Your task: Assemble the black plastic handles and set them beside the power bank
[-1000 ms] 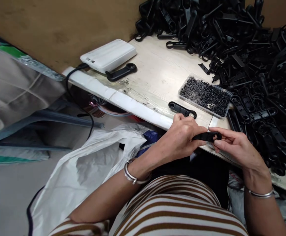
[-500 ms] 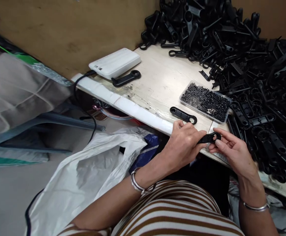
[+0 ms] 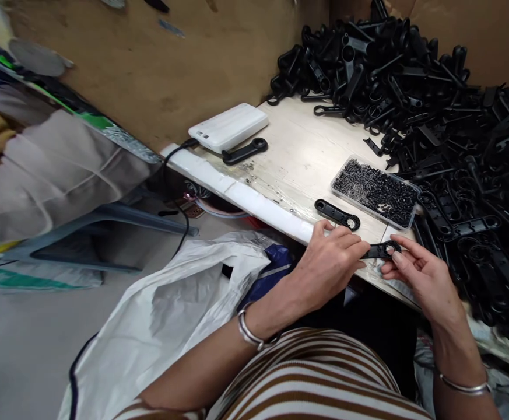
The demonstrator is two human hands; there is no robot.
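Observation:
Between my two hands, at the table's front edge, is a black plastic part with a ring-shaped end. My left hand grips its left end. The fingers of my right hand pinch the ring end, with the thumb over the opening. A second black part lies on the table just beyond my left hand, a small pale piece in its round end. Behind my hands stands a clear box of small black and metallic pieces.
A large heap of black parts covers the right and back of the table. At the left lie a white device with a cable and another black part. A white bag hangs below the edge.
The view has shifted, so the table and its objects appear lower and further right. My right thumb has moved over the held part's ring opening.

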